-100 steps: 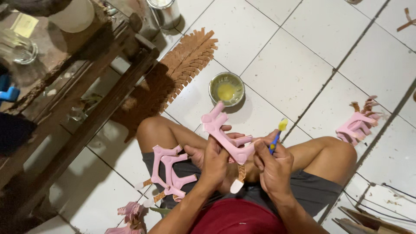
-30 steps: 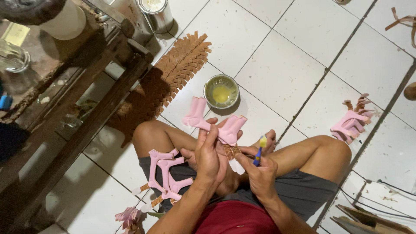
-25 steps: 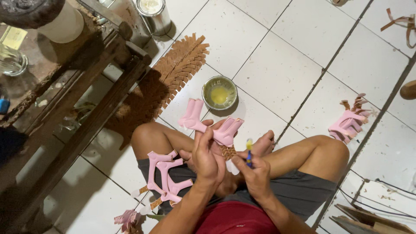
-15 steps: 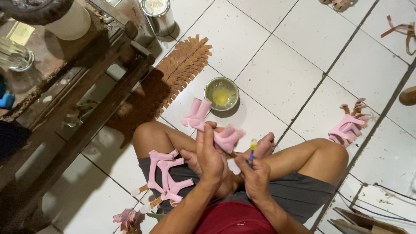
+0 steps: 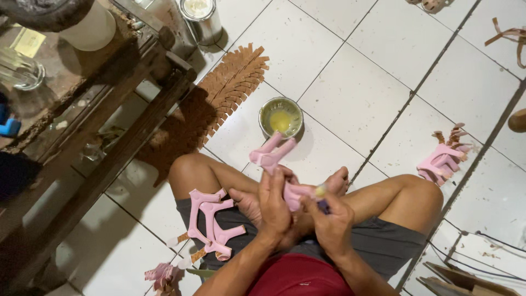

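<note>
Two hands are busy over my crossed legs: my left hand (image 5: 275, 204) has its grip pressed around a pink forked sandal strap (image 5: 272, 156), whose two prongs stick up toward twelve o'clock, while my right hand (image 5: 332, 223) pinches a small glue brush (image 5: 320, 192) with its yellowish tip laid against the strap's lower end, just beside my left fingers. The strap sits in the middle of my lap, above my bare foot. At twelve o'clock from the hands, on the white tiled floor (image 5: 356, 93), stands a small round bowl of yellow glue (image 5: 280, 117), close to my knee. More pink straps (image 5: 211, 223) lie on my left thigh at nine o'clock, another pink heap (image 5: 442, 159) rests on the floor at two o'clock, and a fan of brown cut pieces (image 5: 233, 82) spreads at eleven o'clock beside a wooden worktop (image 5: 104, 142). I judge the risks to be these: the wet tip is so near my fingers that glue could smear onto my skin or shorts; a shifted knee could tip the bowl; and a loosened hold could drop the glued strap onto the clean ones on my thigh.
</note>
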The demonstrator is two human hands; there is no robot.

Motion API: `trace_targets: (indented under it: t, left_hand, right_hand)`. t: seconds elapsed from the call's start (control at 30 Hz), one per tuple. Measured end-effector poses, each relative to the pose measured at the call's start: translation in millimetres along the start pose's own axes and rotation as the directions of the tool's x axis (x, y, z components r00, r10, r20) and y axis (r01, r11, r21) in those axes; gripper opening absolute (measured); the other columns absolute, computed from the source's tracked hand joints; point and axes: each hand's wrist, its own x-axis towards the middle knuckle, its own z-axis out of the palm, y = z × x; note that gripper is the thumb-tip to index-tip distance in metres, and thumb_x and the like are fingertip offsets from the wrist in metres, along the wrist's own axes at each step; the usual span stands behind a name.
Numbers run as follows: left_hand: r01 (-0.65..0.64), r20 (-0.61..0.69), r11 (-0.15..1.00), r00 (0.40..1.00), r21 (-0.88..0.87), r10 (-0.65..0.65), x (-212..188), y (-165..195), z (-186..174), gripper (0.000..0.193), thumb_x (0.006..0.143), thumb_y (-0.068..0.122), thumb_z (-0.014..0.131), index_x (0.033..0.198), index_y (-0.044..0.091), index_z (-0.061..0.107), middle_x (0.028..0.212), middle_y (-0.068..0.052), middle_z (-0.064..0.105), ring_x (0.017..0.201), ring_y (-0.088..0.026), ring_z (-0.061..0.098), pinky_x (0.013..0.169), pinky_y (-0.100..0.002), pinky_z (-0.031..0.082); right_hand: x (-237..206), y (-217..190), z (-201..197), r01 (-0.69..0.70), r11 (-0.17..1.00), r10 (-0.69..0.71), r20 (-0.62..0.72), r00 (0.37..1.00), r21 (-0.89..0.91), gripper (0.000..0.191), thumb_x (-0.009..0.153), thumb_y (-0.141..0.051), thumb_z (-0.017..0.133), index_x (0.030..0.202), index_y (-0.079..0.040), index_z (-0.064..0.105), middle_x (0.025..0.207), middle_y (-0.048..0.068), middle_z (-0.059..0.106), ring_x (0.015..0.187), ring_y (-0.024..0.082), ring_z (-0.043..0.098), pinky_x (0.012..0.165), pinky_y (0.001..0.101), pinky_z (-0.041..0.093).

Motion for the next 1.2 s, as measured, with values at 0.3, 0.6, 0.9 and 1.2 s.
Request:
trace_targets:
  t: [0.3, 0.6, 0.9, 1.2]
  left_hand:
    - [0.057, 0.031, 0.996, 0.998, 0.061, -0.059, 21.0, 28.0, 6.1, 0.046, 0.108, 0.034, 0.044, 0.138, 0.001, 0.055, 0.081, -0.002, 0.061, 0.068, -0.006, 0.052, 0.058, -0.020, 0.045]
    - [0.113, -0.020, 0.991, 0.994, 0.072, -0.112, 32.9, 52.8, -45.8, 0.045, 0.104, 0.022, 0.060, 0.138, -0.007, 0.060, 0.120, -0.015, 0.069, 0.072, -0.005, 0.052, 0.063, -0.021, 0.050]
    - [0.213, -0.029, 0.975, 0.977, 0.069, -0.212, 26.2, 103.4, -69.8, 0.049, 0.101, 0.019, 0.062, 0.140, -0.011, 0.058, 0.128, -0.023, 0.074, 0.066, -0.013, 0.066, 0.053, -0.023, 0.054]
    - [0.184, -0.167, 0.983, 0.969, -0.006, -0.182, 38.3, 98.3, -83.4, 0.055, 0.100, 0.013, 0.069, 0.147, -0.013, 0.058, 0.109, -0.014, 0.071, 0.073, -0.004, 0.054, 0.061, -0.020, 0.046]
  right_hand:
    - [-0.9, 18.0, -9.3, -0.160, 0.984, 0.163, -0.033, 0.986, 0.074, 0.016, 0.091, -0.016, 0.077, 0.089, 0.000, 0.076, 0.066, 0.002, 0.071, 0.057, 0.006, 0.062, 0.051, 0.0239, 0.049]
    - [47.9, 42.4, -1.4, -0.497, 0.853, 0.423, 0.346, 0.837, 0.158, 0.034, 0.097, -0.029, 0.061, 0.122, -0.009, 0.072, 0.070, -0.001, 0.062, 0.052, 0.007, 0.053, 0.046, 0.0219, 0.041]
    - [167.1, 95.8, 55.0, 0.159, 0.750, 0.154, 0.403, 0.902, -0.643, 0.028, 0.097, -0.025, 0.063, 0.118, -0.015, 0.078, 0.090, 0.019, 0.066, 0.079, 0.036, 0.066, 0.070, 0.0469, 0.051]
    - [200.3, 120.9, 69.6, 0.300, 0.522, 0.188, 0.451, 0.873, -0.799, 0.022, 0.095, -0.025, 0.064, 0.106, -0.014, 0.079, 0.093, 0.014, 0.067, 0.079, 0.034, 0.069, 0.072, 0.0485, 0.055]
